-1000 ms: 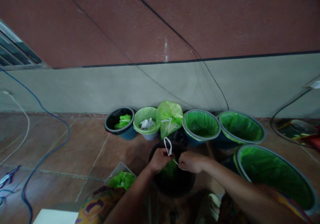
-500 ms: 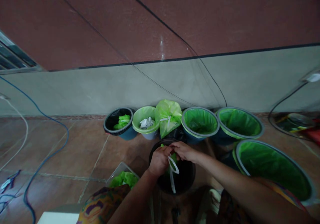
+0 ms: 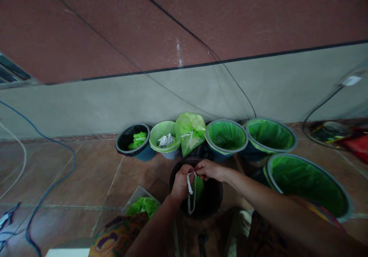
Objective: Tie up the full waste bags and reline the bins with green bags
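Both hands are close together over a dark bin [image 3: 217, 199] that stands in front of me. My left hand [image 3: 181, 182] is closed on a green garbage bag [image 3: 198, 188], whose lower part hangs into the bin. My right hand [image 3: 209, 169] pinches at the bag's top beside the left fingers. A white drawstring [image 3: 190, 186] loops down from between the hands. The exact grip of each fingertip is too small to make out.
Along the wall stand a black-lined bin [image 3: 120, 149], a pale green-lined bin [image 3: 153, 146], a tied yellow-green bag [image 3: 191, 128] and several green-lined bins [image 3: 221, 151]. A clear container [image 3: 130, 199] of green bags is at lower left. A blue cable [image 3: 73, 161] crosses the floor.
My fingers have shifted at the bag's top, and the drawstring loop has swung left and now hangs more open. More of the green bag shows inside the dark bin. The view has moved slightly.
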`<state>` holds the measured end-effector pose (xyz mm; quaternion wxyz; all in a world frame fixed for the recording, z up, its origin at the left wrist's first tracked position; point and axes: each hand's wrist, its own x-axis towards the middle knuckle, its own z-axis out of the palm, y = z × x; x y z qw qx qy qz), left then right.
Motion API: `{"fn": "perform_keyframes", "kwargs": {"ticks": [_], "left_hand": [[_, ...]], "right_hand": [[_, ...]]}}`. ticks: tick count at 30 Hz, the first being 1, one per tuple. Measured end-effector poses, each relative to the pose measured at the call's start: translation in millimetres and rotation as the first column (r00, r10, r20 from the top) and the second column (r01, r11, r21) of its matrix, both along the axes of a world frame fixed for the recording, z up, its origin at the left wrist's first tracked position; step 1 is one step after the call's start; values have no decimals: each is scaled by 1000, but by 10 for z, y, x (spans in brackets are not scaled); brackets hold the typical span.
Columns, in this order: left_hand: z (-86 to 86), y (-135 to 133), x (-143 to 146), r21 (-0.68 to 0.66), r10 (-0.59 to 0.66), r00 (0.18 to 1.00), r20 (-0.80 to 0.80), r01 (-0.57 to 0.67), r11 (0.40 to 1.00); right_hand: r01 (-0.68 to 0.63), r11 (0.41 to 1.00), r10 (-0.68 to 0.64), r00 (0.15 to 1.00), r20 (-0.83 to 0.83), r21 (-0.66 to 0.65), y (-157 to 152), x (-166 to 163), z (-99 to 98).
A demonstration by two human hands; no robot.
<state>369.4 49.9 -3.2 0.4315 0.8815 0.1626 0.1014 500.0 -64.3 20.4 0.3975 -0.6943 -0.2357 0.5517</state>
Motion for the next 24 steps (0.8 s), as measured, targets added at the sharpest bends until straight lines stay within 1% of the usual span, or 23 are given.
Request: {"fn": "perform_keyframes", "kwargs": {"ticks": [2,4,6,7,8,9,11,13,15,17,20,24], "left_hand": [[6,2,7,-41,-27,1000,12,27,999],[20,9,17,-63,-54,998,22,55,997],[40,19,29,-85,-64,998,29,67,994],[49,25,34,-100,-61,998,27,63,993],[57,30,39,-116,-57,998,22,59,991],[62,35,43,-134,-53,998,15,55,990],[63,43,47,-170,-57,998,0,56,984],[50,52,46,-207,-65,998,-9,62,976],[23,60,44,-240,-61,998,-16,55,969],[-11,67,43,-260,-44,999,-24,36,965],[-42,73,51,-273,-23,999,-45,10,962],[1,72,79,-290,-25,998,-49,9,957]], "right_hand": [[-19,999,20,998,58,-28,-6,8,5],[-64,997,71,971,230,-38,-3,0,26],[-115,993,117,894,432,-31,6,-11,53],[-134,990,132,856,500,-32,12,-14,66],[-138,990,138,837,530,-41,17,-15,79],[-126,990,138,845,517,-59,19,-14,91],[-81,992,112,913,393,-93,16,-12,120],[-17,996,37,973,227,-92,0,-4,161],[46,997,-38,992,121,-64,-26,18,212],[93,995,-89,993,80,-41,-57,67,257],[152,988,-151,987,61,-12,-100,176,285],[200,980,-201,978,62,21,-134,273,278]]}}
